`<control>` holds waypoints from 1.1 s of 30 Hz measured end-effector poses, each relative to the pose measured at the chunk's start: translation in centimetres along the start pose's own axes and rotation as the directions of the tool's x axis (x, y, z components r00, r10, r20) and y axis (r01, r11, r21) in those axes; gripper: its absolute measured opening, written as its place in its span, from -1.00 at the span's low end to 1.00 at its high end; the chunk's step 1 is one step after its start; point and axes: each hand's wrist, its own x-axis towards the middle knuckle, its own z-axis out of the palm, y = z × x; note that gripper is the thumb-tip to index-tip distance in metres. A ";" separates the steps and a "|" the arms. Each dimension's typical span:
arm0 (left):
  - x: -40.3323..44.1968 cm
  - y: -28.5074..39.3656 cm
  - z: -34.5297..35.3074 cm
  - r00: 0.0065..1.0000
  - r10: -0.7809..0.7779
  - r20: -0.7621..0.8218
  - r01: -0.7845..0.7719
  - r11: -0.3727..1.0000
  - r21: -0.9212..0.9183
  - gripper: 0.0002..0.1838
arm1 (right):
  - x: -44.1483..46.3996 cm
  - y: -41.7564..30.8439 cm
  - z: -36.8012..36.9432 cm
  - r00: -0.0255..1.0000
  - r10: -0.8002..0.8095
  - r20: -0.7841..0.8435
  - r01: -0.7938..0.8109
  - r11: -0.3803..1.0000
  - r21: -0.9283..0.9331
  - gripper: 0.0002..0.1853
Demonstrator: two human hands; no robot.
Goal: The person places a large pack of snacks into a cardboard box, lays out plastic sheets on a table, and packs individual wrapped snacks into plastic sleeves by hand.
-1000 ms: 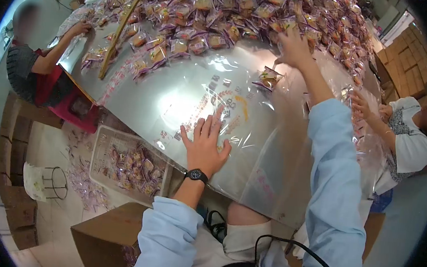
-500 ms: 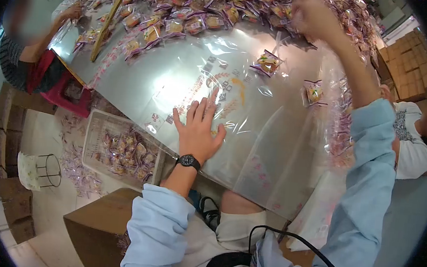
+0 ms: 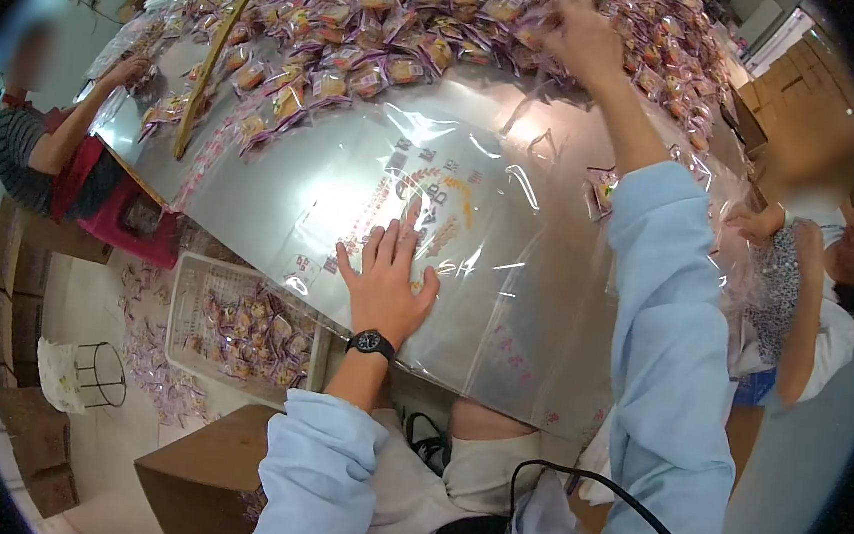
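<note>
My left hand [image 3: 390, 284] lies flat with its fingers spread on a large clear plastic bag [image 3: 533, 316] with red and yellow print. The bag is spread over the shiny metal table. At the far side, my right hand [image 3: 587, 47] reaches to the edge of a heap of small wrapped snack packets [image 3: 406, 29]. Its fingers are blurred among the packets, and I cannot make out whether they grip one. A lone packet [image 3: 602, 190] rests beside my right sleeve, partly hidden by it.
A yellowish strip [image 3: 207, 69] crosses the table at left. Below stand a white crate [image 3: 178, 308] with packets, a cardboard box [image 3: 196, 465] and a pink stool [image 3: 139, 229]. One person sits at left; others are at right near a blurred brown area.
My right hand has moved left along the heap. The packet that lay on the middle of the bag is no longer seen there. My left hand stays flat on the bag.
</note>
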 end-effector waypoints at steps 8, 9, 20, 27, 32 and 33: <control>-0.1 0.3 0.1 1.000 -0.005 -0.008 0.005 1.000 -0.003 -0.38 | -1.2 7.7 -7.5 0.920 0.265 0.288 -0.364 0.850 0.381 -0.40; -0.2 0.2 0.1 1.000 -0.001 0.007 0.001 1.000 -0.005 -0.36 | -2.7 8.1 -8.4 0.829 0.239 0.506 -0.471 0.786 0.400 -0.41; 1.9 -3.7 -0.6 0.963 -0.105 0.247 0.262 0.579 -0.772 -0.66 | -17.2 8.1 -2.9 0.262 0.240 0.935 -0.803 0.591 0.073 -0.47; -0.1 1.8 -7.5 0.964 0.089 -0.250 -0.176 0.918 -0.354 -0.68 | -17.9 3.9 -10.0 0.737 0.398 0.547 -0.598 0.761 0.253 -0.33; -7.0 11.1 -4.9 0.965 0.244 0.100 -0.220 0.953 -0.208 -0.32 | -23.4 -2.6 -20.6 0.709 0.348 0.613 -0.692 0.174 0.701 -0.48; -8.0 11.3 -3.7 0.959 0.230 0.164 -0.192 0.957 -0.219 -0.31 | -25.9 -3.9 -21.1 0.704 0.348 0.619 -0.661 0.003 0.750 -0.52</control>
